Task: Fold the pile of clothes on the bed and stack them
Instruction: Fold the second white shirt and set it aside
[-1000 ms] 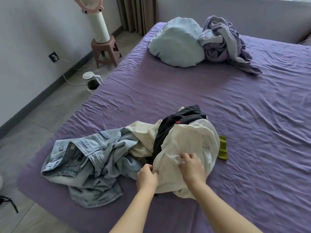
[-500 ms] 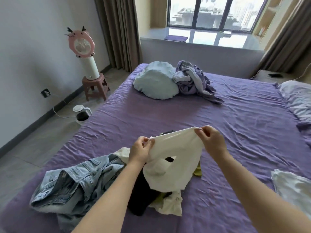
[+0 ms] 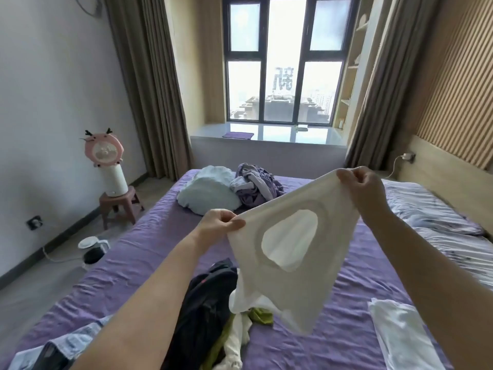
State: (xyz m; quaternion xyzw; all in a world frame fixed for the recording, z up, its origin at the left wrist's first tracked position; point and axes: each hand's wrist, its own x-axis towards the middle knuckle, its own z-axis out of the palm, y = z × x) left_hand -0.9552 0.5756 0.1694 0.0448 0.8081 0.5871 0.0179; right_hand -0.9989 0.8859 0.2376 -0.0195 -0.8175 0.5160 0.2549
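The step in hand looks like opening out 1 garment before folding it. A white top (image 3: 288,252) hangs in the air at the centre of the frame, stretched between 2 hands: the left hand (image 3: 220,222) pinches one corner at mid-frame, and the right hand (image 3: 358,182) pinches the other corner higher up, toward the right. Both hands are closed tight on the cloth. An oval opening, probably the neck, shows in the middle of the fabric, and the lower end trails down toward the pile.

The rest of the pile lies on the purple bed (image 3: 149,252) at the bottom centre: a black garment (image 3: 205,303), a green piece (image 3: 262,315), and denim (image 3: 77,340) at the lower left corner. A white folded item (image 3: 400,335) sits at the lower right, perhaps the start of the stack.

Next, I judge, the top needs to be lifted free of the pile, laid flat on bare sheet, smoothed, then folded and set on that stack.
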